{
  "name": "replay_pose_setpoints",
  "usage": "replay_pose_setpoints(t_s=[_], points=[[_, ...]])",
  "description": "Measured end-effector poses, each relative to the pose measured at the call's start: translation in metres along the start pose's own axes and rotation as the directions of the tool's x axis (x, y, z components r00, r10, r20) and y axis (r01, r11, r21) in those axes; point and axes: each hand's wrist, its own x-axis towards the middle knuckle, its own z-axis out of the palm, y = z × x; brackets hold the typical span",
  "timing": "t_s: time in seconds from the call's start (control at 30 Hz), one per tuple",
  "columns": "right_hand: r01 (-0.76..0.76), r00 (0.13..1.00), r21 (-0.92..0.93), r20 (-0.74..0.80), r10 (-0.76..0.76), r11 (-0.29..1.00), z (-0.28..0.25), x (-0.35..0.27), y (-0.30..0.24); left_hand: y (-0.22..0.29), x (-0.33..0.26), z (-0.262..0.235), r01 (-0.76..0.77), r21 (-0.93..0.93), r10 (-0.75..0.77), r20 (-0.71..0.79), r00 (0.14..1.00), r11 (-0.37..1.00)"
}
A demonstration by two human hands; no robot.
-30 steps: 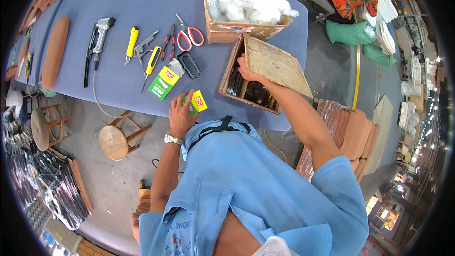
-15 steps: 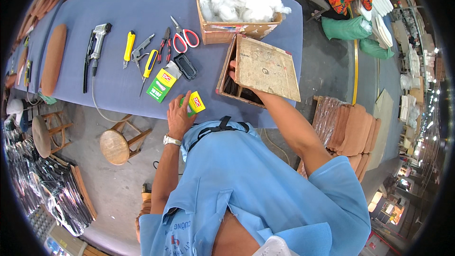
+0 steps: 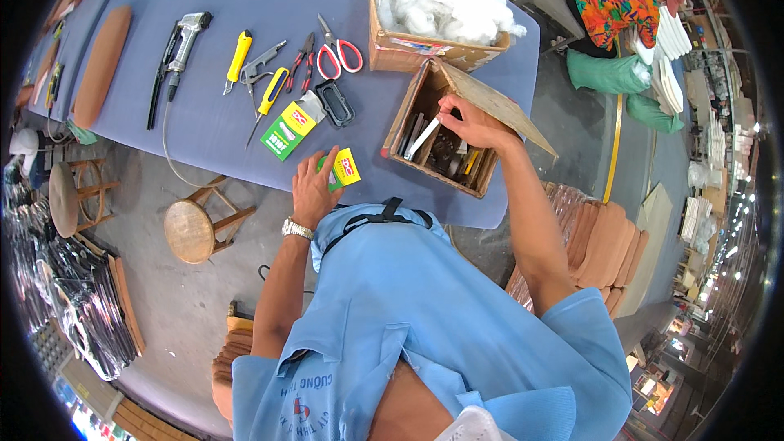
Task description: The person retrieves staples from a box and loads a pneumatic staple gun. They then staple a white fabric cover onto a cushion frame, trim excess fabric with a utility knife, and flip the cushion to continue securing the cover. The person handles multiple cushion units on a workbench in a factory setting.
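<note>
In wooden box (image 3: 445, 140): right hand (image 3: 469, 122) pinching white strip (image 3: 422, 140); left hand (image 3: 314, 188) flat on yellow pack (image 3: 346, 170).

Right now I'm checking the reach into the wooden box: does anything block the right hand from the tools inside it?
Nothing visible does. The lid is swung open to the far side, and the right hand is already inside the wooden box, fingers on a pale flat strip.
</note>
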Motion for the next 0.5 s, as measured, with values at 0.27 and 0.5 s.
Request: replay_pose_setpoints(t_s=[0.27,0.5], points=[[-0.039,0.994,-0.061,-0.101,0.033,0.997,0.036,0.037,0.015,0.002,0.002,-0.001,0.022,0.012,-0.022,0.026,0.999,1.0],[0.288,0.955,0.874,-0.29,-0.056,0.392,0.084,0.063,0.05,0.003,0.003,-0.001,0.021,-0.007,-0.021,0.028,0.999,1.0]])
